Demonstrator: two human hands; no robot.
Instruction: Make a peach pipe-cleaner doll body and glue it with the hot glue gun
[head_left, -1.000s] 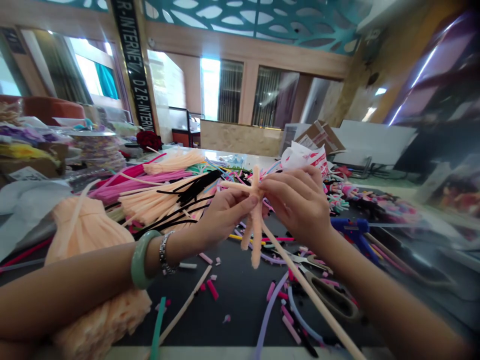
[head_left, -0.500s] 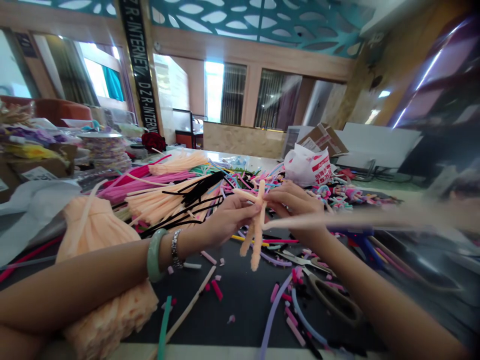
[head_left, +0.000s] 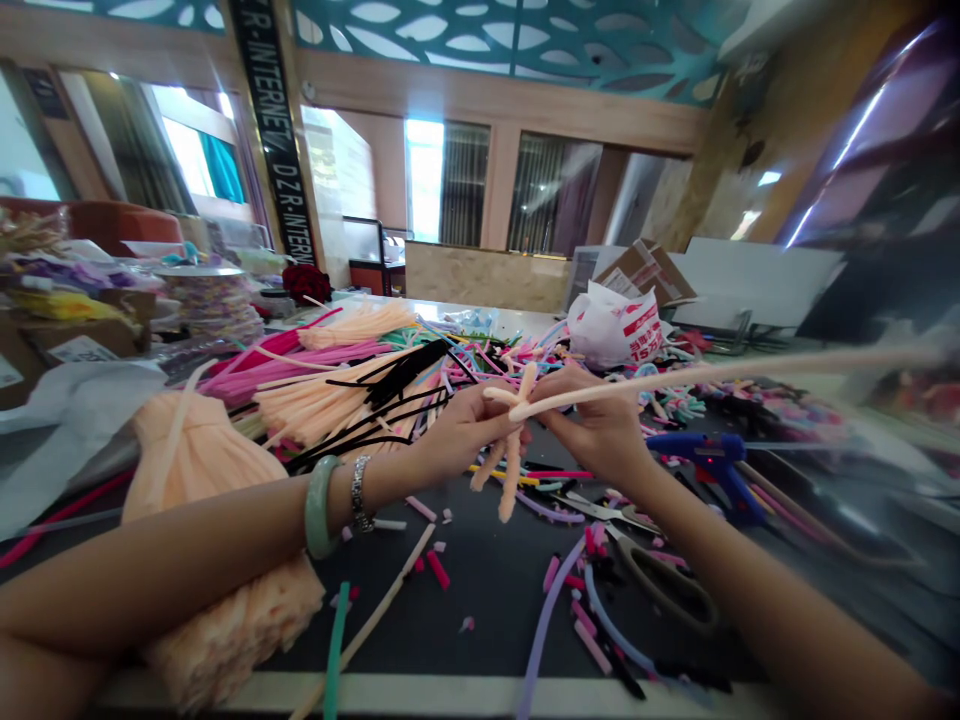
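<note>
The peach pipe-cleaner figure point(head_left: 511, 468) is held in the air above the dark work surface point(head_left: 510, 620), roughly centred in front of the person. Two thick twisted lengths hang from its lower end; thinner stubs project at the top. A long peach pipe cleaner point(head_left: 675, 380) meets the figure at its crossing point and extends to the right, passing in front of the fingers of the right hand; its outer end blurs out towards the edge of view.

Left hand point(head_left: 471, 430): thumb and fingers pinch the figure at the crossing, covering part of its body. Right hand point(head_left: 596, 425): fingers bent, tips just beside the crossing. The long strand masks these tips, so I cannot tell whether they grip anything.

Below and to the right lie scissors point(head_left: 628, 556), handles towards the right forearm point(head_left: 720, 560). Beyond that forearm, a blue glue gun point(head_left: 712, 455) rests on its side; the objects farther right are too smeared to identify. At left, the left forearm point(head_left: 187, 555) crosses a large peach bundle point(head_left: 199, 440) and conceals its middle. Behind the hands, black pipe cleaners point(head_left: 409, 372) overlie peach ones, and lettering on a white plastic bag point(head_left: 604, 330) is only partly legible.
</note>
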